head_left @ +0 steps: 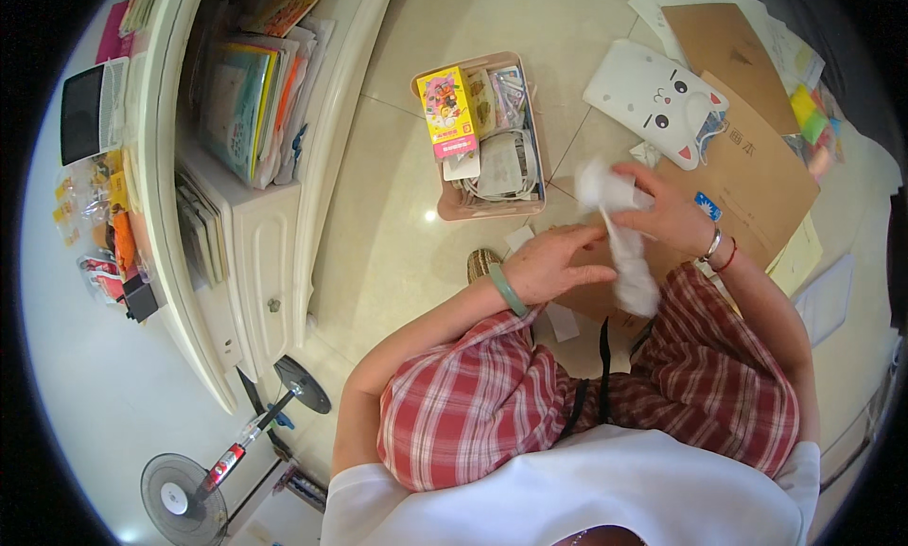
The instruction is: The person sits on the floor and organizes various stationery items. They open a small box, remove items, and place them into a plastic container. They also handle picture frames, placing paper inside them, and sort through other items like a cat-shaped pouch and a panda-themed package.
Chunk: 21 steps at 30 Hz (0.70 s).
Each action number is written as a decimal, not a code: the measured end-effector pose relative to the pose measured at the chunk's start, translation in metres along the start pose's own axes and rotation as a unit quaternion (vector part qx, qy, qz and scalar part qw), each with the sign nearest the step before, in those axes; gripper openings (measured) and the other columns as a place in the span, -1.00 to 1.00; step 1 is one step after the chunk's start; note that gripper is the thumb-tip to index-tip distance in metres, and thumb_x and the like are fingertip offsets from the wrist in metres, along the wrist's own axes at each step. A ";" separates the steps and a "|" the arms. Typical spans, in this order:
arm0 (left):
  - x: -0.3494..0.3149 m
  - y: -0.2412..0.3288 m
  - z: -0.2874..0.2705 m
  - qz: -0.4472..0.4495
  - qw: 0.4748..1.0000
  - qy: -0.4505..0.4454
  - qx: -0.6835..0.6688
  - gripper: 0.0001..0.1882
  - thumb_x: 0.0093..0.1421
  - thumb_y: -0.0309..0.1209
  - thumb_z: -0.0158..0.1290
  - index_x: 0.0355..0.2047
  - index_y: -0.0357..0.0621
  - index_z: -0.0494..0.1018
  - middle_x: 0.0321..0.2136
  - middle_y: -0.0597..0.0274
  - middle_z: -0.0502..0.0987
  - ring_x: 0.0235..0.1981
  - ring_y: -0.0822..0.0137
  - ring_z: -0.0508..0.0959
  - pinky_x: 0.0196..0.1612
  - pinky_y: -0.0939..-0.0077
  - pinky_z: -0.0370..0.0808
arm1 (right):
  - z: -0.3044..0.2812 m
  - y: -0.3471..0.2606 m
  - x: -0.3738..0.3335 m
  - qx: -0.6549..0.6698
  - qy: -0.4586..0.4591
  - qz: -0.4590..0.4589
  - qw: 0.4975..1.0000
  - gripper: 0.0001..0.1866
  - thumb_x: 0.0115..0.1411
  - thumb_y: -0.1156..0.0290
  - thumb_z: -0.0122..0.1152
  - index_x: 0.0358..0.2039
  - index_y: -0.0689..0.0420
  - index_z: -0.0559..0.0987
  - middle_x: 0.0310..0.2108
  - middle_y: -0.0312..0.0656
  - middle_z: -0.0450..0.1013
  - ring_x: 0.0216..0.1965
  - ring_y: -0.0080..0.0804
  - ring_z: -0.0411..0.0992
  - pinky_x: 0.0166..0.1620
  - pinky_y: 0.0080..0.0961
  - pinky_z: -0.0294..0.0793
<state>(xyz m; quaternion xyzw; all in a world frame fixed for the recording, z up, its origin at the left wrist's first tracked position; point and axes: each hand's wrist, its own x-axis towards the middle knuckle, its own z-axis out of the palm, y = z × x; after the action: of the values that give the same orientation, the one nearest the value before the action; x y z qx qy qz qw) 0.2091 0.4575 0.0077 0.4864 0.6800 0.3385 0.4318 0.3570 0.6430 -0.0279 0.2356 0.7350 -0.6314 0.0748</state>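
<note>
My right hand (669,213) grips a crumpled white thing (632,272), which is smeared by motion; it could be thin cloth or plastic. One bunched end rises past the fingers, and a longer strip hangs down between my hands. My left hand (555,264) is beside it, thumb and fingers apart, the tips close to the hanging strip. Whether they touch it I cannot tell. Below my hands are my knees in red plaid. Just beyond stands a pink storage basket (542,153) holding a yellow box (446,106), packets and a white cable.
A white cat-faced pouch (655,101) lies on brown paper envelopes (757,182) at the right, near a small blue card (707,205). Paper scraps (562,323) dot the tiled floor. On the left stands a white cabinet (270,253) with folders, and a fan (184,499) behind it.
</note>
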 end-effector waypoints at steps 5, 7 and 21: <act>0.003 -0.055 -0.053 -0.035 0.953 0.253 0.165 -0.56 0.03 -0.26 0.22 -0.08 -0.14 0.47 -0.14 0.01 0.46 -0.13 0.04 0.48 -0.06 0.16 0.39 | -0.017 -0.001 -0.014 -0.372 -0.100 0.029 0.922 -0.37 -0.01 0.09 0.32 0.05 0.10 0.41 0.01 -0.03 0.40 -0.04 -0.03 0.40 -0.01 -0.24 0.39; 0.013 -0.063 -0.080 -0.051 0.867 0.398 0.296 -0.47 0.04 -0.27 0.25 0.01 -0.16 0.41 0.02 -0.06 0.38 0.04 0.01 0.37 0.09 0.18 0.32 | -0.014 0.012 -0.016 -0.447 -0.022 -0.019 0.894 -0.43 0.05 0.08 0.27 0.02 0.09 0.43 -0.05 -0.04 0.44 -0.01 -0.15 0.41 -0.01 -0.30 0.38; 0.027 -0.095 -0.146 -0.022 0.885 0.138 0.444 -0.29 0.12 -0.55 -0.05 0.23 0.52 0.22 0.34 0.14 -0.02 0.18 0.14 0.31 0.20 0.14 0.26 | -0.004 -0.011 0.018 -0.124 -0.049 -0.027 0.991 -0.71 0.20 0.30 0.13 -0.13 0.20 0.50 -0.31 -0.04 0.55 -0.30 -0.20 0.54 -0.21 -0.34 0.49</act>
<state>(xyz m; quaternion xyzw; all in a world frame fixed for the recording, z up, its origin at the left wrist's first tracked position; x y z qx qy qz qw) 0.0360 0.4485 -0.0249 0.5605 0.8225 0.0556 0.0795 0.3370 0.6507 -0.0250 0.1731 0.8090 -0.5483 0.1225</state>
